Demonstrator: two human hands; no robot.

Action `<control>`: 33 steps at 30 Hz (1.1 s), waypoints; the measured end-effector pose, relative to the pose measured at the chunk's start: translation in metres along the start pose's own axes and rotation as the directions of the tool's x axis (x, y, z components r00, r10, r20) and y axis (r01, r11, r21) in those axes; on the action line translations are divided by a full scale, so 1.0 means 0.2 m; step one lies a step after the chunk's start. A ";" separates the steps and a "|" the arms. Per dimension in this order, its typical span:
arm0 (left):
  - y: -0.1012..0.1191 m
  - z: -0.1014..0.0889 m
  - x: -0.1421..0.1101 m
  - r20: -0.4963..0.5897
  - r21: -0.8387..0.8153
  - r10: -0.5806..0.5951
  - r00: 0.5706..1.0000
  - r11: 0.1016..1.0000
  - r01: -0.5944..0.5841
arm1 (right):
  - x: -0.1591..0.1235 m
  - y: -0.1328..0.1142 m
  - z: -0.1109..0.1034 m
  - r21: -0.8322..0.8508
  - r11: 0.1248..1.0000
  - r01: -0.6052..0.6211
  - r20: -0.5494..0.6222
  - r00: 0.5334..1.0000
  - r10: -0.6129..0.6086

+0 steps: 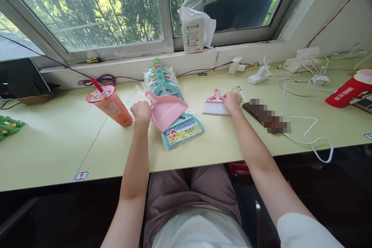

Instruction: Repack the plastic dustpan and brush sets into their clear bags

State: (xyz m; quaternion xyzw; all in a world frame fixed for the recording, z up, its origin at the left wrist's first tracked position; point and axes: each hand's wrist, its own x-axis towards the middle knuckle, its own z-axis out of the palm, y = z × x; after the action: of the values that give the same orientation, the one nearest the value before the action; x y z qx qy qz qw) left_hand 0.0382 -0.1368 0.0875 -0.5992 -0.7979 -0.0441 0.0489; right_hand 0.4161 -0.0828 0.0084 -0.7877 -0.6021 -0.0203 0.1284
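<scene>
Pink dustpan sits left of the desk's middle, overlapping bagged turquoise dustpan-and-brush sets between the desk's near and window-side edges. The left hand appears closed on its left rim, beside the looped handle. It looks like light, stiff, rather slick plastic, best held by that handle. Further toward the desk's right edge lies a pink hand brush, bristles facing the near edge; the right hand curls at its right end, its grip hidden. It should be light, with yielding bristles, so take its handle.
</scene>
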 end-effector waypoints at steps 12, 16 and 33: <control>0.10 -0.04 -0.05 -0.476 -0.782 -0.173 0.862 0.533 -0.325 | -0.02 -0.01 -0.24 0.918 0.288 0.272 -0.249 0.962 -0.114; 0.20 0.05 -0.04 -0.430 -0.898 -0.106 0.897 0.158 -0.412 | -0.14 -0.18 -0.35 0.946 0.104 0.308 -0.283 0.937 -0.204; 0.41 0.22 -0.14 -0.317 -0.948 0.359 0.878 -0.104 -0.299 | -0.38 -0.52 -0.32 0.631 0.626 0.459 -0.411 0.882 -0.233</control>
State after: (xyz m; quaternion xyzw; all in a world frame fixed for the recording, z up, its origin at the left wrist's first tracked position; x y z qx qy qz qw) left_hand 0.1229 -0.1355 0.0421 -0.6324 -0.3563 -0.5641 -0.3936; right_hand 0.3044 -0.1431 0.0749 -0.5312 -0.6778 0.0744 0.5029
